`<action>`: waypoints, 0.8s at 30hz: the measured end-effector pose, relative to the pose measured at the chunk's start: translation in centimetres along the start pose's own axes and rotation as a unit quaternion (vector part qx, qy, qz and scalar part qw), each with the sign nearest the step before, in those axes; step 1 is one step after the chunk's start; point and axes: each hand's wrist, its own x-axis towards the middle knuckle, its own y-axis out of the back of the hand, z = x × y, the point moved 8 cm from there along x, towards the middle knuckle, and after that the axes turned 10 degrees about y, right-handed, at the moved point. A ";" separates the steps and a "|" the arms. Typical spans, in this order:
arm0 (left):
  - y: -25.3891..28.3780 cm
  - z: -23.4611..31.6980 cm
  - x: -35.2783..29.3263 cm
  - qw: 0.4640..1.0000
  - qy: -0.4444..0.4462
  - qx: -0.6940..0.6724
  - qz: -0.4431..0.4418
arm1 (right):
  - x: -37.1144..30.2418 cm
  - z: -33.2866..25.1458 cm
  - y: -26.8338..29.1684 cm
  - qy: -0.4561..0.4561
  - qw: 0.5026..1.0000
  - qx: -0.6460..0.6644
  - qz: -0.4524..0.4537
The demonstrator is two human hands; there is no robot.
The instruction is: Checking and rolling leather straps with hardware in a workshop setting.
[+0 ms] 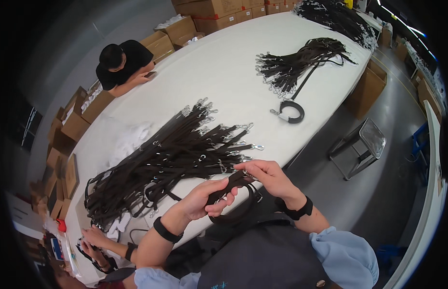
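A black webbing strap (237, 180) is bunched in my hands at the near table edge, with part of it hanging in a loop below. My left hand (205, 198) wraps its folded length, thumb on top. At the strap's upper end, the fingers of my right hand (267, 176) are pinched together by a small metal fitting, partly hidden. Just beyond my hands lies a large pile of black straps (161, 161), many ending in silver snap hooks (256, 147).
A second strap bundle (306, 62) and a coiled strap (294, 112) with a white tag lie farther along the white table (219, 62). At lower left, a co-worker's hands (95, 241) handle something dark. Another person (123, 67) leans on the far edge. A metal-framed stool (361, 144) stands at right.
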 end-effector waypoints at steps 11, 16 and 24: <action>-13.0 2.3 20.0 0.995 0.043 0.007 -0.095 | -9.2 -4.8 22.1 -0.057 0.997 0.009 -0.051; -17.5 5.9 26.6 0.989 0.081 0.090 -0.080 | -10.5 -6.1 30.6 -0.032 0.995 0.043 -0.083; -19.1 16.0 35.8 0.995 -0.016 0.086 -0.055 | -5.3 -7.1 41.1 -0.032 0.999 0.002 -0.032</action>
